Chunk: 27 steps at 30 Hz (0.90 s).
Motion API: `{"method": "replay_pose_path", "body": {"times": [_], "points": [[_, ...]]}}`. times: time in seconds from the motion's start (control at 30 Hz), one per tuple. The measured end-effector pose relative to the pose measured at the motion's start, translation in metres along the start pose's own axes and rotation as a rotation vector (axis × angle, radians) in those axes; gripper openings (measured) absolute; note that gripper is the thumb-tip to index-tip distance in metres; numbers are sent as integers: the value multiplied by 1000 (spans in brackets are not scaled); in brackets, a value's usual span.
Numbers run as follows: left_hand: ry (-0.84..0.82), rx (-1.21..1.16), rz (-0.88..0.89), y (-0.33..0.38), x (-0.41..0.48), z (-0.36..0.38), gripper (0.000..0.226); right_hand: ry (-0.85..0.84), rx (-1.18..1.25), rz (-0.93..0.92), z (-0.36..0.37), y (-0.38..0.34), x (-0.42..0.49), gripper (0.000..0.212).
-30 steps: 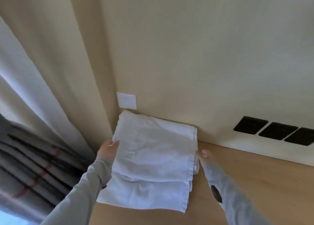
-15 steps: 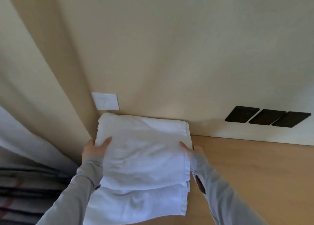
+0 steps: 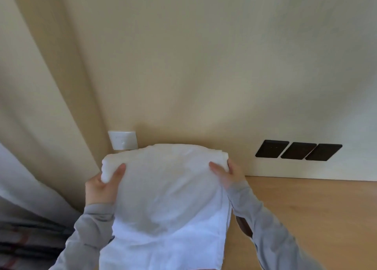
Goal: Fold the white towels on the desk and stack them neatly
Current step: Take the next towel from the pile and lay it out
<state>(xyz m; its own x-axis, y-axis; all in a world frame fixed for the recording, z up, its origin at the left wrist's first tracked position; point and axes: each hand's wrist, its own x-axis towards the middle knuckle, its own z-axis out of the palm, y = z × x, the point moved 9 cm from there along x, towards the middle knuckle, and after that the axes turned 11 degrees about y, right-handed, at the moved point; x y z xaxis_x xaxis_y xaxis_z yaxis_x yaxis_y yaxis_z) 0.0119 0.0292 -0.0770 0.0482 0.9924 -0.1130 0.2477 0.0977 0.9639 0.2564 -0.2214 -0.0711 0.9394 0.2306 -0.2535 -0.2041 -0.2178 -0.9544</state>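
Folded towel (image 3: 169,188): lying at the left end of the bench (image 3: 306,218), close against the wall, with its far edge being held up by both grips and its near part resting on the lower towel (image 3: 163,249).
Left grip (image 3: 102,188): pinching the far left corner, thumb pressing on top, other fingers going under the cloth and hidden.
Right grip (image 3: 228,173): pinching the far right corner, thumb lying on top, fingers curling round the thick edge.
Lower towel: lying flat below, reaching beyond the upper one toward the person.
Handling: probably being light, soft and limp; sagging wherever not supported; not slipping easily, not breaking.
Where to hold: taking both side edges through all layers, keeping the folds from opening; avoiding a single top layer.
Step, as judged: setting or straightening the upper towel on the pile, edges not yet matching.
Surroundings: white socket (image 3: 122,140) sitting on the wall just behind; three black plates (image 3: 297,150) further right; curtain (image 3: 30,167) hanging at the left.
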Motion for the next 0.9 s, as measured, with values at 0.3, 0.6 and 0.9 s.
{"method": "replay_pose_path", "body": {"times": [0.3, 0.6, 0.9], "points": [[9, -234, 231, 114, -50, -20, 41, 73, 69, -187, -62, -96, -36, 25], [-126, -459, 427, 226, -132, -2, 36, 225, 239, -457, -186, -182, -85, 38], [-384, -193, 664, 288, -284, 133, 39, 468, 295, -505, -368, -144, -119, 18]]}}
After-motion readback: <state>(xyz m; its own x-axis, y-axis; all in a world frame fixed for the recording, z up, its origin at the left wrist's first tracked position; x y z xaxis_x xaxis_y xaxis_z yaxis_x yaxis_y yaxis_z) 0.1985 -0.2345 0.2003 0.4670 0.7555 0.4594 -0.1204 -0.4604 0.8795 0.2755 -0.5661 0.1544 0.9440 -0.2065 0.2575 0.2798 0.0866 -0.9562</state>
